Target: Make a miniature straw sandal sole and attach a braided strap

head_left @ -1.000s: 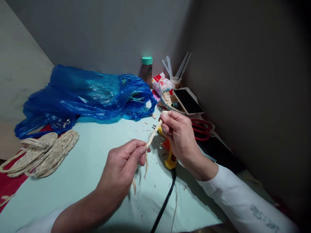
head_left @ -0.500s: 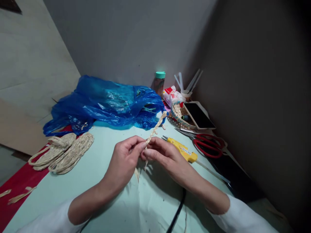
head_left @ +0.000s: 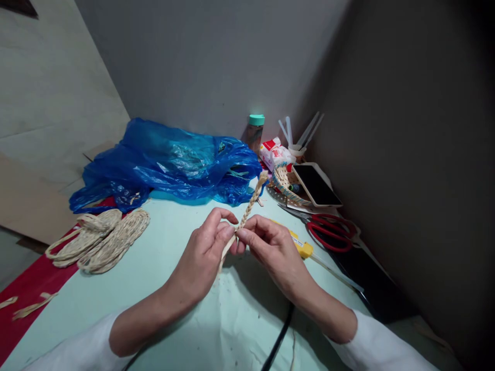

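A short pale straw braid (head_left: 253, 200) sticks up and slightly right from between my hands, its thicker tip near the blue bag. My left hand (head_left: 207, 247) pinches the braid's lower end between thumb and fingers, the index finger lifted a little. Pressed against it, my right hand (head_left: 268, 245) grips the same spot with thumb and fingertips. A loose strand (head_left: 225, 252) slants down below the left thumb. Fingers partly hide where the strands cross. Just behind my right hand lies a yellow glue gun (head_left: 304, 249), partly covered, with a clear stick in its back.
Blue plastic bag (head_left: 170, 159) fills the back left. Two coiled braid bundles (head_left: 114, 242) lie at left. Red-handled scissors (head_left: 332, 231), a phone (head_left: 319, 185) on a woven basket (head_left: 284, 180), and a teal-lidded jar (head_left: 255, 131) stand to the right. A black cable (head_left: 282, 330) runs along the front.
Both hands have shifted slightly at the braid, and my left index finger has lifted. The braid stands a little steeper, and the loose strand below now shows more plainly.
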Demonstrator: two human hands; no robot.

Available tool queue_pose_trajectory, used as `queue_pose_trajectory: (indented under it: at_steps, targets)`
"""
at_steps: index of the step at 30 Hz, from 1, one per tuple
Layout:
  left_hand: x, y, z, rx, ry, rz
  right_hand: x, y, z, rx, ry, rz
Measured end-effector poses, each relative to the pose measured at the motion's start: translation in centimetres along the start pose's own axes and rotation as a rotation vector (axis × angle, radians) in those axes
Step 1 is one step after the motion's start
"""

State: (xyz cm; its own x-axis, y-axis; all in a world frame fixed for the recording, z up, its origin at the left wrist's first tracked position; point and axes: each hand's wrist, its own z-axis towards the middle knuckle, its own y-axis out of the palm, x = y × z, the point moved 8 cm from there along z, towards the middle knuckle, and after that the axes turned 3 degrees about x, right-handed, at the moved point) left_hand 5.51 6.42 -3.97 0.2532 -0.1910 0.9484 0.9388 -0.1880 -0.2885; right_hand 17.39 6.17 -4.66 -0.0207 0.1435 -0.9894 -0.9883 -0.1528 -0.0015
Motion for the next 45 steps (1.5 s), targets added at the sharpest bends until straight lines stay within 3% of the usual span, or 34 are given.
queue_pose_trajectory:
  at_steps: [5,8,12,16,21,25,28,30,32,34,36,38,42,45]
  targets:
    - [1.9,-1.3,-0.1,0.166,0.230,0.322,0.2,-1.3,-0.2,0.128,0.053,-0.013]
    - [4.0,-1.3,-1.4,0.294,0.548,0.462,0.4,-1.3,-0.2,0.150,0.082,0.035]
    - [5.7,0.4,-3.8,0.359,0.920,0.740,0.5,-1.3,-0.2,0.174,0.104,0.091]
    - [6.5,1.1,-4.8,0.411,1.068,0.909,0.2,-1.4,-0.1,0.171,0.105,0.123]
    - [6.4,3.0,-5.2,0.405,1.111,1.093,0.9,-1.6,-0.1,0.191,0.114,0.165]
    - [5.5,4.5,-5.4,0.283,1.054,1.149,1.7,-1.8,0.0,0.210,0.129,0.190]
    - [5.3,3.0,-4.6,0.211,0.888,0.824,1.4,-2.0,0.1,0.232,0.105,0.183]
    - [4.7,0.8,-3.0,0.248,0.657,0.565,1.1,-1.8,0.0,0.226,0.089,0.160]
    - [2.8,-0.6,-1.0,0.212,0.334,0.326,0.8,-1.3,0.0,0.182,0.086,0.141]
    - [0.5,0.0,0.4,0.019,0.009,0.070,0.8,-0.6,-0.1,0.113,0.107,0.128]
    - [-0.8,1.0,0.8,-0.129,-0.193,-0.128,0.9,0.0,-0.2,0.053,0.132,0.116]
    - [-1.3,1.0,1.0,-0.146,-0.262,-0.209,1.0,0.5,-0.4,-0.013,0.142,0.101]
    - [-1.5,0.2,1.2,-0.100,-0.226,-0.167,1.1,0.9,-0.7,-0.089,0.137,0.042]
    - [-1.6,-0.4,1.2,-0.055,-0.199,-0.116,0.7,0.5,-0.6,-0.103,0.090,-0.145]
